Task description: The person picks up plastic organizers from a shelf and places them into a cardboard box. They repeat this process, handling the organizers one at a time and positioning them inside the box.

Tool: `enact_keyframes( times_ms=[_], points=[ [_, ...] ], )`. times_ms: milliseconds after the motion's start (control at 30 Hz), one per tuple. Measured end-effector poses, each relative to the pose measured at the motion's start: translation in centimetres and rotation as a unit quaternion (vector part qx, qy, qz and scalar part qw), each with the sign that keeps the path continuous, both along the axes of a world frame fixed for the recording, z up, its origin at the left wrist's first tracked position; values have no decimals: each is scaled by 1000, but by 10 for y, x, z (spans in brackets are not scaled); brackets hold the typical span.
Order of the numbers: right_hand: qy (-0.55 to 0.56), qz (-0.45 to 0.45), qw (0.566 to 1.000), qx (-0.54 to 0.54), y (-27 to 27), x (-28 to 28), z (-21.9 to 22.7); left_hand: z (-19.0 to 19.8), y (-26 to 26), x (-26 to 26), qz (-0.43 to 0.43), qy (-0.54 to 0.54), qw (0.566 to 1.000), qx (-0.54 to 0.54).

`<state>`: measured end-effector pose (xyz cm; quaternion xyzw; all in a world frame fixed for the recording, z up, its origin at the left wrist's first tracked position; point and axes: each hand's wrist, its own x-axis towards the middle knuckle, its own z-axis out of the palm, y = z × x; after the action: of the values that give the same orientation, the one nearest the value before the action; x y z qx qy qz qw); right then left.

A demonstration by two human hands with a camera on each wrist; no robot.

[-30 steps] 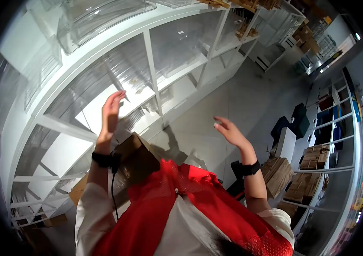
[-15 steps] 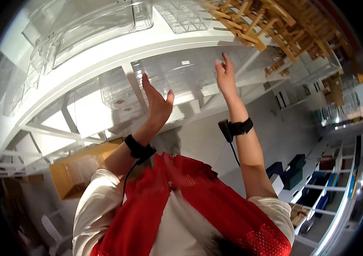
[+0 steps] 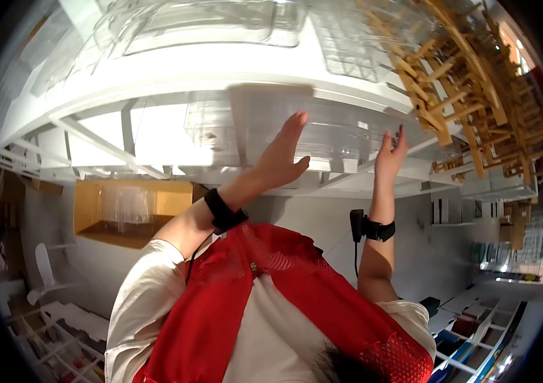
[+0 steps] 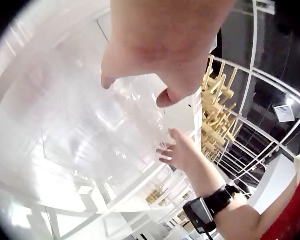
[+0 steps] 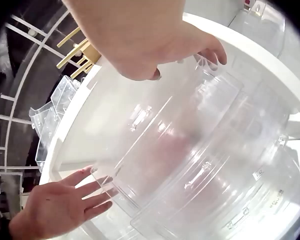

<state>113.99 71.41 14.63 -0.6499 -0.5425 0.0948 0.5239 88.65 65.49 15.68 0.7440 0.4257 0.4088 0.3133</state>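
Observation:
A clear plastic bin (image 5: 155, 150) lies among other see-through bins in the white shelf unit. My left hand (image 3: 282, 156) reaches to one end of it with fingers straight and thumb spread. In the right wrist view the left hand's fingers (image 5: 97, 197) lie right at the bin's lower left end. At the opposite end is my right hand (image 3: 391, 159), its fingertips (image 5: 217, 54) bent slightly at the bin's edge and its thumb apart. The left wrist view shows the right hand (image 4: 177, 152) beside the clear plastic, fingers spread. Both palms face each other across the bin.
Large clear containers (image 3: 208, 25) stand on the white shelf top (image 3: 176, 64). Wooden racks (image 3: 463, 83) crowd the right end. An open cardboard box (image 3: 185, 198) with clear plastic inside sits low on the left. White shelf dividers (image 3: 102, 143) separate the compartments.
Both hands have moved forward and to the right, from over the floor to the clear bins in the shelf. The head view has swung round to face the shelf, bringing the wooden racks closer.

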Motion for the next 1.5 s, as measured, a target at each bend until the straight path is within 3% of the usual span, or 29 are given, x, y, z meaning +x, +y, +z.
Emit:
enact_keyframes(
  times_ms=[33,133,233,267,300,367,433,500,533,600,667,800,1033,1133,1233,1433,1500],
  points=[
    [-3,-3,1000,-4,-1,-2,1,3,-4,-7,-15,32,999,-11],
    [-25,-1,1000,5,2,1,-1,-6,-23,-66,-87,-55,981,-163],
    [-48,-4,999,23,-1,-1,-5,-30,-32,-153,-158,-140,921,-328],
    [-67,-22,997,28,-8,-8,4,-39,-34,-178,3,-186,947,-263],
    [-87,-41,995,32,-18,-15,12,-47,-35,-197,161,-226,942,-190],
    [-78,-32,996,37,-31,-27,20,-45,-24,-218,377,-227,882,-166],
    [-90,-18,994,56,-37,-30,19,-59,-7,-236,363,-209,863,-283],
    [-95,-23,993,70,-44,-37,22,-59,-2,-232,247,-284,855,-356],
    [-85,-24,993,76,-48,-44,27,-85,22,-240,224,-307,832,-403],
    [-76,-35,994,74,-61,-59,37,-100,45,-244,156,-273,836,-450],
    [-55,-25,996,72,-73,-74,41,-66,37,-228,64,-160,881,-441],
    [-75,-19,995,69,-82,-88,28,-55,41,-217,121,-192,844,-485],
    [-45,-14,998,40,-98,-144,35,-82,51,-230,111,-141,868,-463],
    [-43,3,998,54,-101,-147,32,-78,48,-236,119,-101,855,-494],
    [-36,9,998,57,-109,-149,32,-75,45,-234,105,-149,836,-517],
    [-26,-13,999,43,-124,-134,28,-77,43,-229,106,-123,850,-501],
    [-22,-8,999,35,-127,-133,27,-98,53,-231,75,-145,845,-509]
  ],
)
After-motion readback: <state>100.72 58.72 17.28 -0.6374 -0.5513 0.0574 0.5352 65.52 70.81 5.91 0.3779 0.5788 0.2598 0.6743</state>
